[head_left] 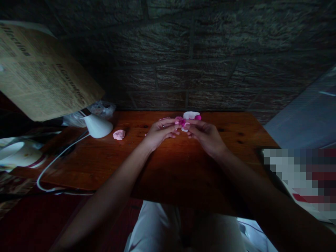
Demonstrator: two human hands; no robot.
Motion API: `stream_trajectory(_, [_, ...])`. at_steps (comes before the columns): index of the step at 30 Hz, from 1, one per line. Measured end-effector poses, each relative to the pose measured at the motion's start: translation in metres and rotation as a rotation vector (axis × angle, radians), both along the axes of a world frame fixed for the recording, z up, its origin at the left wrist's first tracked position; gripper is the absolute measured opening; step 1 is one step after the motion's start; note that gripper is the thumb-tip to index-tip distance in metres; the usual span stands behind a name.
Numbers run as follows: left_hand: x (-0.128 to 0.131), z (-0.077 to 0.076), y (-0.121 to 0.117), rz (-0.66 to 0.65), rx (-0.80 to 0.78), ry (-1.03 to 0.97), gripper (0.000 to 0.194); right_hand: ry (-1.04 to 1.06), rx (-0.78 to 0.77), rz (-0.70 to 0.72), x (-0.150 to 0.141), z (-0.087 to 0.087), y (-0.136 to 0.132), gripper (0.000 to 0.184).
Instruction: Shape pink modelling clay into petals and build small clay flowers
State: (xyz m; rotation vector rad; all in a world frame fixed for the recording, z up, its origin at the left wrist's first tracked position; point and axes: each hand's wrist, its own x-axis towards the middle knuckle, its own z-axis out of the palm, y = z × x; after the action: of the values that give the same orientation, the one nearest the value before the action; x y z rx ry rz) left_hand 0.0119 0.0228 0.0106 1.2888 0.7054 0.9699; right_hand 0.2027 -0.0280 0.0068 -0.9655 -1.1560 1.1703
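Over the far part of the wooden table (168, 171), both hands meet at a small pink and magenta flower-like piece (183, 123). The fingers of my left hand (161, 132) pinch its left side. From the other side, my right hand (206, 135) has thumb and fingers closed on its pale pink edge. Whether it is clay, paper or real petals I cannot make out. Behind the right fingers lies a white sheet or pad (191, 114), partly covered, with a magenta round bit (197, 118) at its edge. More pink pieces show behind my left hand.
A crumpled light pink lump (119, 134) lies left of my hands. Beside it stands a lamp with a white base (98, 126), a newsprint shade (49, 73) and a white cord (56, 161). Clear plastic (103, 109) sits behind. A dark stone wall (168, 63) borders the table.
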Motion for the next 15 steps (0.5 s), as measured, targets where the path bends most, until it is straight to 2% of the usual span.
stream_trajectory(11, [-0.0004,-0.0009,-0.0014,-0.073,0.005,0.01,0.032,-0.013,-0.027,0.023,0.0013,0.0005,-0.0009,0.034])
stream_trajectory(15, [-0.0011,0.0001,-0.0025,-0.078,-0.016,0.002,0.033,-0.068,0.01,0.033,0.0004,0.001,-0.0008,0.036])
